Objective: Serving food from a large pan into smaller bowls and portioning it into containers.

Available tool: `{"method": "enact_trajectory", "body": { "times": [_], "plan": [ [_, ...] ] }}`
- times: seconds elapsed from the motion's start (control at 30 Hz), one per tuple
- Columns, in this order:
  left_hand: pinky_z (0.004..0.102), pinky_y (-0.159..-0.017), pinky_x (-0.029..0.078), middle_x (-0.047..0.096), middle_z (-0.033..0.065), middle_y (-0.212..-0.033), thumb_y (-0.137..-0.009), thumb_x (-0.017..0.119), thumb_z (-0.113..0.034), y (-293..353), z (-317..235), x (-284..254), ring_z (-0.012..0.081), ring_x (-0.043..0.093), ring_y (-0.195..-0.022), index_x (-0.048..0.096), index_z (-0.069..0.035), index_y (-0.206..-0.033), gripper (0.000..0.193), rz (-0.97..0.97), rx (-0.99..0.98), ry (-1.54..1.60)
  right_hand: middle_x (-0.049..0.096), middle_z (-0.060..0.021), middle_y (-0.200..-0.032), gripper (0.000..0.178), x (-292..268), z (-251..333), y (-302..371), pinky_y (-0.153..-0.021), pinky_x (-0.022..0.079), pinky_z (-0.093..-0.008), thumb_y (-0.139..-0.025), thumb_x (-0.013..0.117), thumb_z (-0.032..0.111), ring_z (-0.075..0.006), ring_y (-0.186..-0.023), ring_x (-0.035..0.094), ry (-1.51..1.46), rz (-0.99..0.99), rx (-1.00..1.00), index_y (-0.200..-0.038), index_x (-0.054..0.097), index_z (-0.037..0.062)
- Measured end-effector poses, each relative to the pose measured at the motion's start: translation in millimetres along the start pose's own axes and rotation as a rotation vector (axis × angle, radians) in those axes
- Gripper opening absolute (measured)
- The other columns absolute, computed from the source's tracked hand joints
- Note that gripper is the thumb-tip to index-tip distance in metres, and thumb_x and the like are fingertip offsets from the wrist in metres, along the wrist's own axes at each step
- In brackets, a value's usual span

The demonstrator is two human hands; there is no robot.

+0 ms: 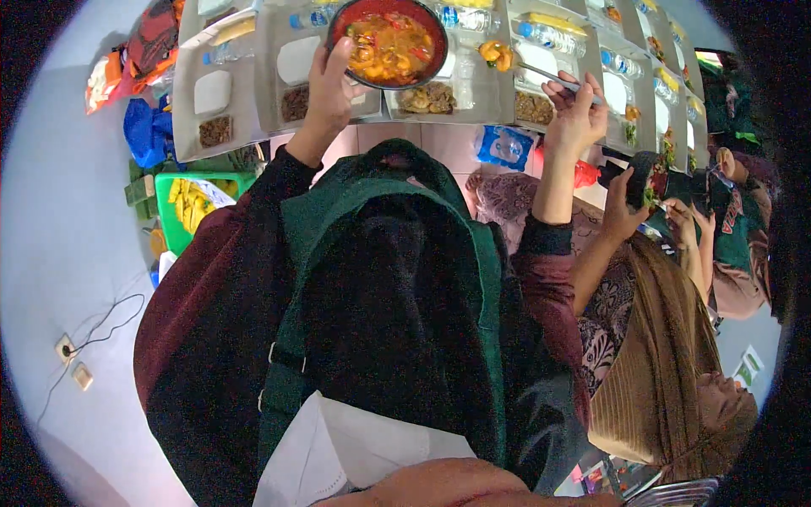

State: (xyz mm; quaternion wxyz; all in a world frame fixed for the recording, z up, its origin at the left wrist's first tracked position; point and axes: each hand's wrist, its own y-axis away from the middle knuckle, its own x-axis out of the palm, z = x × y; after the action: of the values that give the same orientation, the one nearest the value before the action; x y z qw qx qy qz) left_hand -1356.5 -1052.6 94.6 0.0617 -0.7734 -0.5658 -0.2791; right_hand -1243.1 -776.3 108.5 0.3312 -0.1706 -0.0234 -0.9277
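Observation:
My left hand [328, 100] grips the side of a round bowl [382, 8], dark outside and red inside. It holds shrimp in an orange-red sauce [389, 52] with red and green pieces. My right hand [579, 111] is closed round the handle of a spoon [547, 73], held to the right of the bowl. Shrimp pieces [497, 56] with sauce sit on the spoon's end. Below both hands are open cardboard boxes [486, 95] with white wrapped blocks [297, 61], brown shredded food [533, 108] and water bottles [553, 37].
More boxes fill the table to the right. Beside me a co-worker's hand [623, 209] holds a dark bowl [642, 173]; another person is farther right. A green crate [174, 226] of yellow fruit stands at left. Cables [108, 328] run along the left wall.

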Motion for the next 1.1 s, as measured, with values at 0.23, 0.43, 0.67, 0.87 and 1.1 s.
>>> {"method": "enact_trajectory", "body": {
  "times": [0.23,0.43,0.67,0.87,1.1],
  "plan": [
    [0.0388,-0.078,0.052,0.052,0.0096,-0.110,-0.088,0.049,-0.028,27.0,-35.6,11.8,0.0203,0.055,-0.100,0.040,-0.003,-0.113,0.036,-0.011,0.198,-0.092,0.059,-0.0221,-0.092,0.023,-9.4,-44.2,1.1,-0.065,0.054,-0.0334,-0.091,0.042,0.011,-0.0222,-0.071,0.062,0.150,0.144,0.001,-0.108,0.041,-0.0055],
    [0.0368,-0.091,0.040,0.044,0.0182,-0.117,-0.069,0.068,-0.006,30.6,-33.0,-4.7,0.0304,0.049,-0.104,0.029,0.001,-0.127,0.070,0.018,0.226,-0.282,0.058,-0.0194,-0.096,0.019,-8.1,-57.7,9.6,-0.072,0.053,-0.0330,-0.091,0.043,0.010,-0.0224,-0.080,0.061,0.247,0.266,-0.012,-0.103,0.046,-0.0042],
    [0.0356,-0.090,0.040,0.047,0.0149,-0.118,-0.074,0.063,-0.001,23.1,-30.5,-15.2,0.0274,0.049,-0.105,0.028,0.001,-0.127,0.063,-0.031,0.133,-0.105,0.060,-0.0156,-0.094,0.018,-6.0,-48.4,11.9,-0.072,0.050,-0.0289,-0.091,0.044,0.011,-0.0177,-0.079,0.060,0.257,0.261,-0.079,-0.101,0.048,-0.0029],
    [0.0344,-0.089,0.042,0.048,0.0118,-0.117,-0.086,0.051,-0.022,33.4,-28.8,0.4,0.0234,0.049,-0.106,0.034,-0.001,-0.125,0.047,0.108,0.259,-0.131,0.061,-0.0167,-0.094,0.017,-2.6,-42.1,13.6,-0.074,0.050,-0.0284,-0.090,0.044,0.010,-0.0178,-0.079,0.061,0.214,0.260,-0.088,-0.101,0.047,-0.0030],
    [0.0272,-0.082,0.047,0.054,0.0071,-0.108,-0.090,0.046,-0.027,24.8,-23.9,4.0,0.0149,0.055,-0.098,0.042,-0.003,-0.112,0.033,-0.047,0.031,0.115,0.061,-0.0138,-0.092,0.016,-7.1,-51.3,20.0,-0.074,0.049,-0.0286,-0.089,0.046,0.008,-0.0168,-0.080,0.060,0.266,0.324,-0.084,-0.100,0.050,-0.0029]
  ]
}}
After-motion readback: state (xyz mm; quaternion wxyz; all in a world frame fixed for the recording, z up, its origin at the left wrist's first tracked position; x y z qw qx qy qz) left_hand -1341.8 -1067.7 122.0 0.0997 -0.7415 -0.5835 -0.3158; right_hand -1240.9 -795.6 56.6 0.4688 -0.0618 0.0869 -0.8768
